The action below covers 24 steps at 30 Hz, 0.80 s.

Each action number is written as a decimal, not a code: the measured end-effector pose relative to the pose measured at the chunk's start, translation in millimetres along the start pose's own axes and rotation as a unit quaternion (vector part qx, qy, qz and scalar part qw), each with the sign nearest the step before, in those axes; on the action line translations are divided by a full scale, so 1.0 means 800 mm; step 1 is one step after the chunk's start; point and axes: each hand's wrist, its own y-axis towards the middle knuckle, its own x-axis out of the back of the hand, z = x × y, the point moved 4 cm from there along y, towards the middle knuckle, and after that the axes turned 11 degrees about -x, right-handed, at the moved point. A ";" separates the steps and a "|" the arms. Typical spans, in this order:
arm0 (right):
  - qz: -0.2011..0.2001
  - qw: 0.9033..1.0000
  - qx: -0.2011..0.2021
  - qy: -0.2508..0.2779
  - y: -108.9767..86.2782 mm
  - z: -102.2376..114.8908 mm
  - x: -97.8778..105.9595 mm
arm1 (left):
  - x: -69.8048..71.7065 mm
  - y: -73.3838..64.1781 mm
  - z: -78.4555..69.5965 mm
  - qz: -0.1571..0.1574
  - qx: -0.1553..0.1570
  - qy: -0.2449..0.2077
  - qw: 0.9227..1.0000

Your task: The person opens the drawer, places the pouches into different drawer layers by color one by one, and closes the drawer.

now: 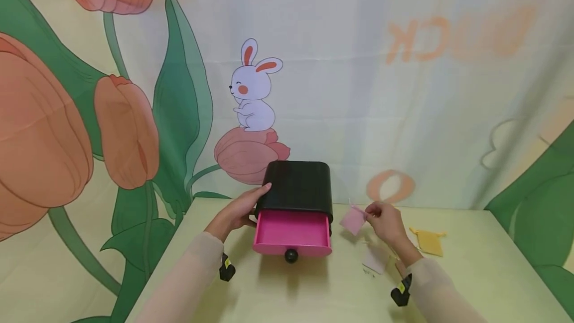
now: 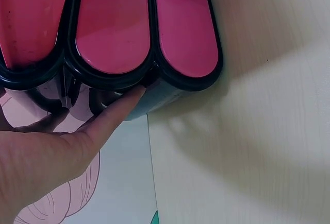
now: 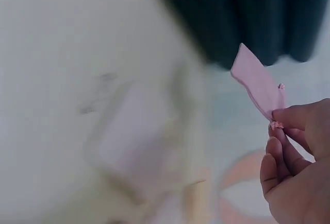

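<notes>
beside the black box (image 1: pixel 298 186) braced by the spread left hand (image 1: pixel 236 215), the pink pouch (image 1: pixel 352 220), pinched by the right grip (image 1: pixel 386 222), could be dropped if loosely held.

Soft light casts faint shadows below the pink drawer (image 1: pixel 271 249); the right wrist view's tabletop (image 3: pixel 46 141) is blurred.

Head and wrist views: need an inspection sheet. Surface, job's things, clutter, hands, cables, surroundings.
Surface: pale table, wood-grained.
Job's things: black cabinet, pink drawer pulled out, nothing seen inside; pink pouch off the table.
Clutter: yellow pouch; pale flat item, blurred in right wrist view.
Hands: left hand rests against cabinet's side; right hand pinches pink pouch.
Cables: nothing seen.
Surroundings: printed backdrop, tulips and rabbit.
</notes>
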 end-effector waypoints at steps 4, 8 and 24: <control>-0.012 0.999 0.033 0.031 0.001 0.057 0.032 | 0.003 -0.003 -0.002 -0.001 0.003 -0.002 1.000; 0.007 0.996 0.058 0.061 -0.011 0.117 0.048 | 0.004 -0.005 -0.004 -0.004 0.007 -0.001 1.000; 0.081 0.984 0.147 0.057 -0.077 0.235 -0.047 | -0.002 -0.006 -0.005 -0.005 0.006 0.011 1.000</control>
